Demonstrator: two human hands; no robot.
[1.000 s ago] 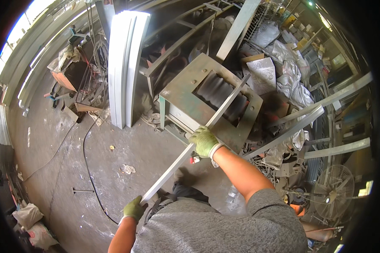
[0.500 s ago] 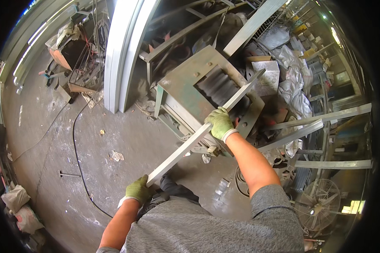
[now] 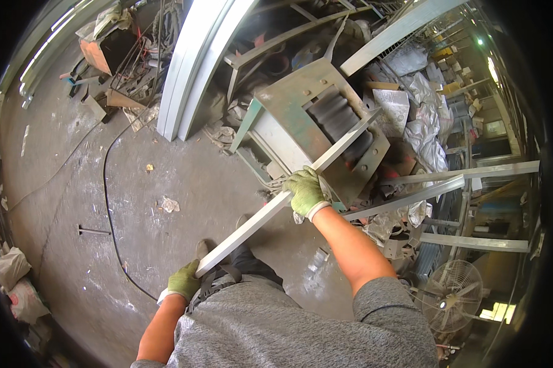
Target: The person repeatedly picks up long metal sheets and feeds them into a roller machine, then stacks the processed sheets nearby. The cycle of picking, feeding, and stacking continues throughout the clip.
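A long, straight metal bar [image 3: 246, 232] slants from my waist up to the right. Green-gloved fingers of my left hand [image 3: 183, 281] are closed round its near end. Farther along, my right hand [image 3: 305, 191], also in a green glove, grips it from above near its middle. The bar's far part crosses over a machine [image 3: 292, 92] with a worn, greenish metal top. In the machine's opening sits a dark, ribbed roller [image 3: 333, 115], and the bar lies across it. Whether the bar touches the roller I cannot tell.
Tall pale metal profiles [image 3: 194, 67] stand left of the machine. More metal lengths [image 3: 411, 195] jut out at the right, above a caged fan [image 3: 451, 295]. A black cable [image 3: 106, 196] runs over the floor at left, near a small metal T-shaped piece [image 3: 94, 231].
Both hands have drawn the bar toward my lower left, so less of it reaches past the roller. My view has shifted slightly, and the machine appears farther right.
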